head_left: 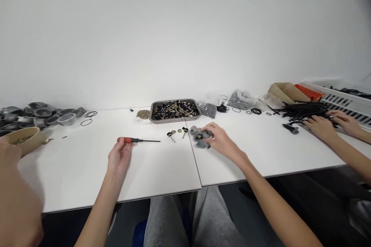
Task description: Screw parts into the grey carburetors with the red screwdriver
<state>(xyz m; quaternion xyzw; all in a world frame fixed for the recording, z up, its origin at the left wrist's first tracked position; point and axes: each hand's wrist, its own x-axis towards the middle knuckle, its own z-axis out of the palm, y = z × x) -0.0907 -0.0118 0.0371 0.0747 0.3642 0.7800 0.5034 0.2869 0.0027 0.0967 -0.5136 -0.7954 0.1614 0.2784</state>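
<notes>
My left hand [120, 155] grips a screwdriver [136, 140] by its red and black handle, its thin shaft pointing right above the table. My right hand [218, 139] is slightly blurred, with its fingers closed around the edge of a grey plastic fitting [199, 137] on the table. Parts of that fitting are hidden by the fingers. Between my hands lie two black-headed bolts [171, 136], with small brass-coloured washers [179, 130] beside them.
Behind stands a metal tray [175, 119] full of bolts, beside a pile of small brass parts [143, 114]. Grey rings [43, 112] are heaped at left near a co-worker's arm [17, 200]. Another person's hands [321, 127] touch black tubes [304, 110] at right.
</notes>
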